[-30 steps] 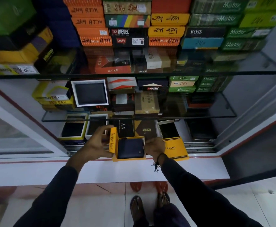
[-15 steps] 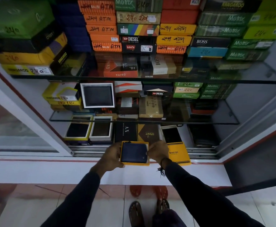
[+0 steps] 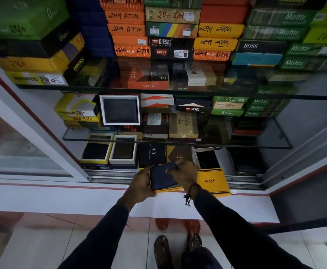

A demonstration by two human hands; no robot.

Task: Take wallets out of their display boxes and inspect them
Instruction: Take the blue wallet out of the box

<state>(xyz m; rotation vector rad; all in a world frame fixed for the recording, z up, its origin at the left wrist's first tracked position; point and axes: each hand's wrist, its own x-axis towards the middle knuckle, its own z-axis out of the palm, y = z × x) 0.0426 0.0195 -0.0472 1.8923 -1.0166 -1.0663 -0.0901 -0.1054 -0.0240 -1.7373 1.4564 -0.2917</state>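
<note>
A dark blue wallet (image 3: 162, 177) lies in a yellow display box (image 3: 171, 189) that I hold over the white ledge in front of the cabinet. My left hand (image 3: 140, 184) grips the box by its left side. My right hand (image 3: 185, 173) reaches over the wallet's top right corner, with the fingers curled on the wallet's upper edge and the thumb on its face. The wallet's far edge looks tilted up out of the box. Just right of my right hand lies a yellow BALISI lid (image 3: 212, 181).
The open cabinet has glass shelves (image 3: 236, 95) stacked with many wallet boxes. Open boxes with dark wallets (image 3: 121, 111) (image 3: 96, 150) (image 3: 123, 149) stand at the left. A white ledge (image 3: 61, 199) runs below, and a sliding glass door (image 3: 13, 148) is at the left.
The box lid that my left hand held upright is gone from it. Both hands brought the box a little nearer, and my right hand moved onto the wallet's top edge.
</note>
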